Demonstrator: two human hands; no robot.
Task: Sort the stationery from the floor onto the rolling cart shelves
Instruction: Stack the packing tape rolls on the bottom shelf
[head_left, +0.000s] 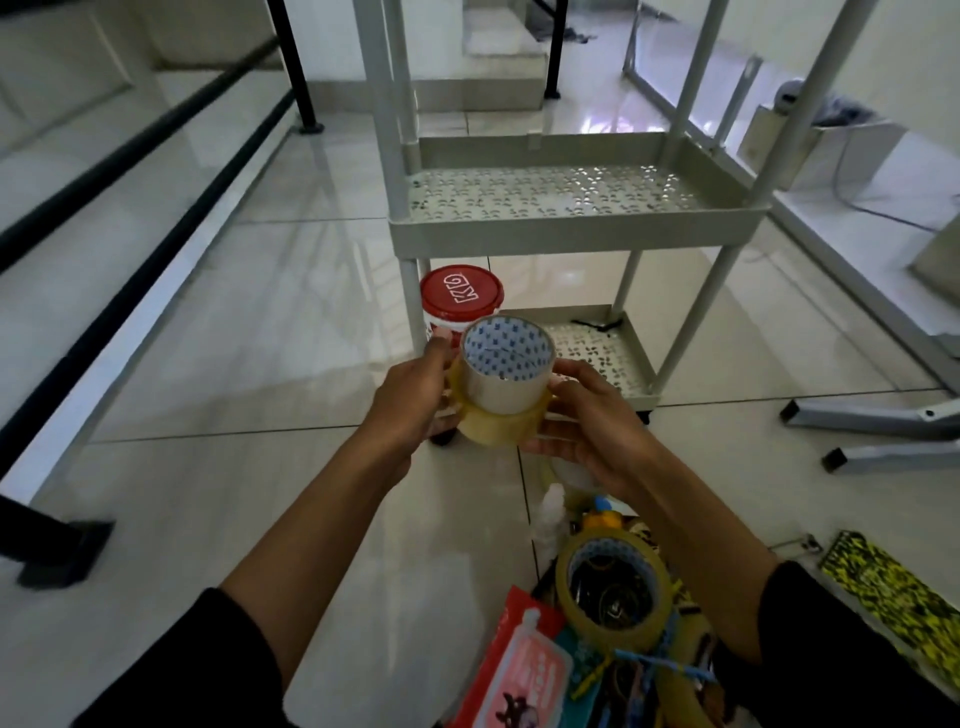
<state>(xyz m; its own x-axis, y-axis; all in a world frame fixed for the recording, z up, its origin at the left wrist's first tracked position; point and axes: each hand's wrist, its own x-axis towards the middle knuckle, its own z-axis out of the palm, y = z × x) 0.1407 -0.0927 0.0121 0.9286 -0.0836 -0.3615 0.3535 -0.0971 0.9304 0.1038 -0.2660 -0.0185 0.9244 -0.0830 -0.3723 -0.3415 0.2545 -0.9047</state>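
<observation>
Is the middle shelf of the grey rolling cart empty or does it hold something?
Empty: the grey perforated middle shelf shows only its bare hole pattern, nothing on it.

Two stacked clear tape rolls (501, 395) before the grey cart (576, 228)

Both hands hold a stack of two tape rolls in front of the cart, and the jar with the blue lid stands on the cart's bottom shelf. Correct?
Nearly. The jar's lid is red, not blue, as the head view shows. The rest holds: left hand and right hand hold the tape rolls before the cart.
</observation>
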